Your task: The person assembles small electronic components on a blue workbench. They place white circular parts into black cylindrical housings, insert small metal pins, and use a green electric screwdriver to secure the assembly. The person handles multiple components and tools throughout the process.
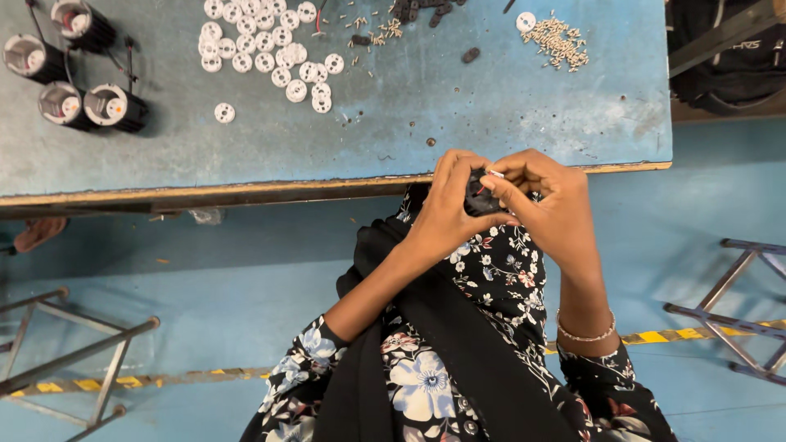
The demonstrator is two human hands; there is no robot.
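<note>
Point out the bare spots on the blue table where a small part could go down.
Free: the wide strip along the near edge of the blue table, below the white discs and right of the black cylinders; also the right stretch under the small metal pins. Crowded: the far edge, with discs, pins and dark bits.

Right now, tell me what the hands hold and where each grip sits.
Both hands hold one small black part: left hand wraps its left side, right hand pinches its top with fingertips.

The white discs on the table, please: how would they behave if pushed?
The white discs look thin, flat and small, so probably light, sliding rather than rolling. They lie loosely clustered on the blue table, so a push would likely scatter them.
</note>
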